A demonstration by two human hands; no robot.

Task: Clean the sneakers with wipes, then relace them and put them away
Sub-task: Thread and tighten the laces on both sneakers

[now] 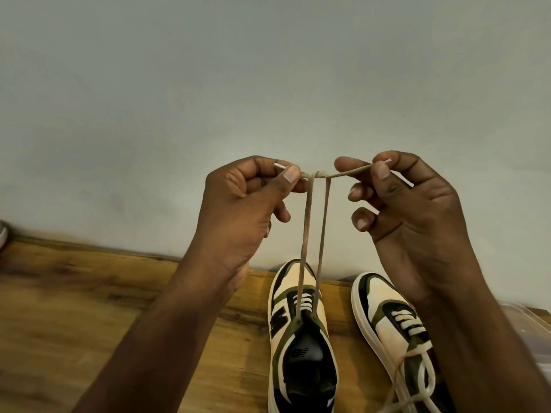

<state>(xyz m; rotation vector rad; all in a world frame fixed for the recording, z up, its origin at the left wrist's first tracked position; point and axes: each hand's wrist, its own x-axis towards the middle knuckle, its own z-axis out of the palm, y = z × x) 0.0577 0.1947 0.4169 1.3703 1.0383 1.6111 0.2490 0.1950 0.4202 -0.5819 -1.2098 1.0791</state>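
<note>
Above the counter's (pixel 89 308) far edge, where the wood meets a pale wall (pixel 268 84), both hands are raised with a beige lace (pixel 307 234) stretched between them. The left hand (pixel 241 204) has its thumb and forefinger pinched together on one lace end, and the right hand (pixel 417 210) pinches the other end the same way; a small knot (pixel 316 174) sits between them. Two strands drop from the knot to the left sneaker (pixel 301 338), which stands on the counter near the far edge, its heel cut off by the frame. Just beside it, the right sneaker (pixel 390 323) is partly hidden behind the right forearm, its loose lace trailing out of view. At the counter's right edge a clear plastic container (pixel 527 329) shows only in part; its contents cannot be made out. A blurred object (pixel 3 234) at the far left edge is unidentifiable.
</note>
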